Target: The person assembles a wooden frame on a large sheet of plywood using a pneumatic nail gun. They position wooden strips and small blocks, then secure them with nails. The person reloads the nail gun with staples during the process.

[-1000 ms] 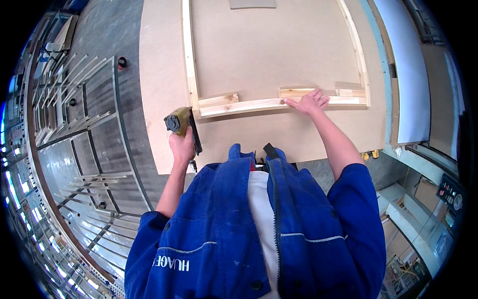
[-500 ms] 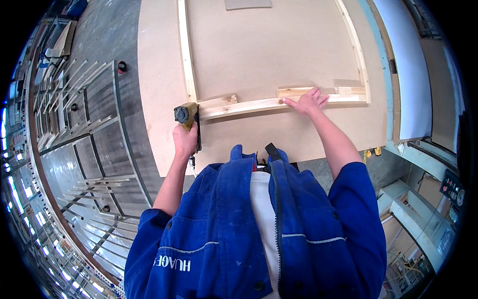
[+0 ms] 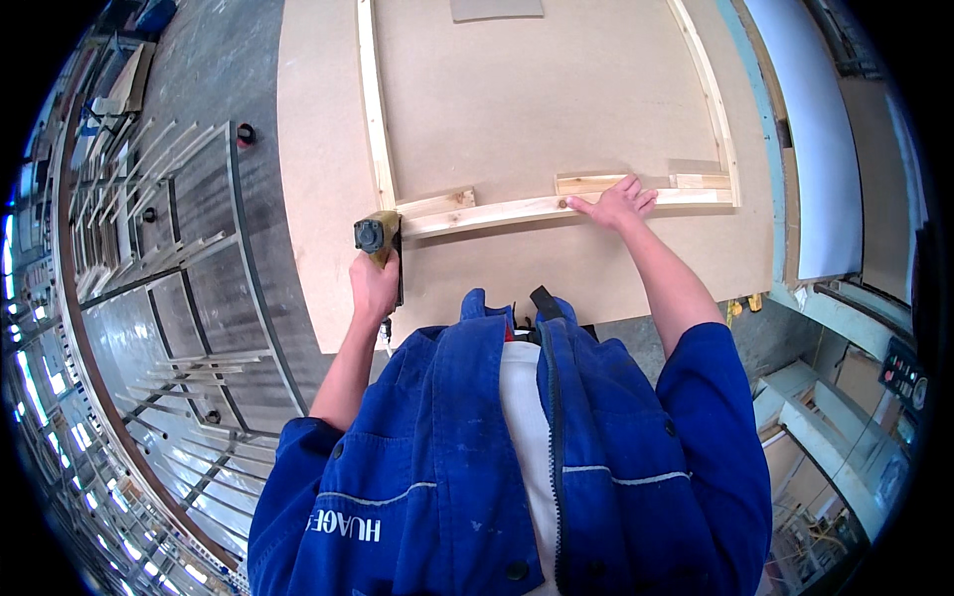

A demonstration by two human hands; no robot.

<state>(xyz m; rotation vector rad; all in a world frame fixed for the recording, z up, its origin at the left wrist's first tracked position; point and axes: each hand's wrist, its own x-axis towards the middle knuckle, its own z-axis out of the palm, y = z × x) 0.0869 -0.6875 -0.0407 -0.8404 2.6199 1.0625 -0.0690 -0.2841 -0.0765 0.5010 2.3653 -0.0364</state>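
My left hand (image 3: 375, 285) is closed round the handle of a nail gun (image 3: 375, 234), a yellowish-brown tool with a dark cap. The gun's head sits against the near left corner of a pale wooden frame (image 3: 487, 216); its nose is hidden. My right hand (image 3: 618, 205) lies across the frame's near rail with thumb and fingers spread, next to a short wood block (image 3: 586, 184). Another short block (image 3: 437, 203) lies along the rail's inner side near the gun, and a third (image 3: 699, 181) sits at the right corner.
Under the frame is a large tan board (image 3: 537, 109), with a small grey-brown piece (image 3: 495, 9) at its far side. A metal rack (image 3: 248, 260) with thin strips stands on the floor at left. White panels (image 3: 810, 139) and pale blue machinery (image 3: 845, 323) line the right.
My left hand and the nail gun have shifted slightly right and toward me, staying by the frame's corner. My right hand keeps its place on the rail.
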